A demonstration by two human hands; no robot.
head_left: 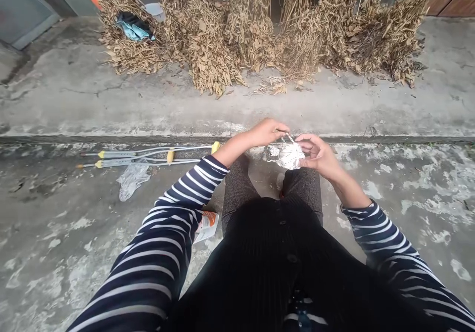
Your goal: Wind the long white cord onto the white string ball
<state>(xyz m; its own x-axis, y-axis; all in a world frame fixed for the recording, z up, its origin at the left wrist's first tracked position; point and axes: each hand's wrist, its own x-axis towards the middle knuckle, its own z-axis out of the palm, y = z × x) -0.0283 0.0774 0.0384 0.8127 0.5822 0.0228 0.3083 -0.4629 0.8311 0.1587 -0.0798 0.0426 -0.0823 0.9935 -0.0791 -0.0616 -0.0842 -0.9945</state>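
Observation:
My right hand (317, 156) curls round the side of a white, ribbed round bundle (290, 156), its thumb and fingers gripping the edge. From the top of the bundle a thin white twisted cord (290, 137) runs up to my left hand (267, 131), whose fingertips pinch its end. What the bundle is made of is too small to make out. A small white piece (273, 151) shows just left of it, beside my knees. Both hands are held out in front of the lap, over the knees.
A pair of crutches (156, 158) lies on the concrete to the left, with a clear plastic bag (133, 179) beside them. An orange and white packet (206, 224) is by my left leg. Dried plant stalks (256, 30) lean along the wall on a raised ledge (148, 107).

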